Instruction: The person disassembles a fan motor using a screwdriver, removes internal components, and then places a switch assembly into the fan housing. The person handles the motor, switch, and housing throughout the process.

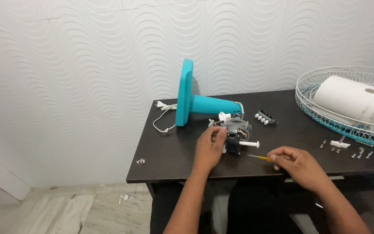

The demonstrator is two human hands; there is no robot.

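A grey fan motor (238, 135) with a white shaft sticking out to the right lies on the dark table (174, 151), joined to a teal fan stand (195, 102) tipped on its side. My left hand (209, 146) grips the motor's left side. My right hand (294, 162) rests on the table to the right and holds a small yellow-handled screwdriver (258, 157), its thin tip pointing left toward the motor without touching it.
A white wire fan guard (321, 108) with a white motor cover (351, 99) in it sits at the right. Several loose screws (360, 154) and a small white part lie near it. A black switch block (265, 117), a white power cord (163, 117) and a small metal piece (140, 161) also lie on the table.
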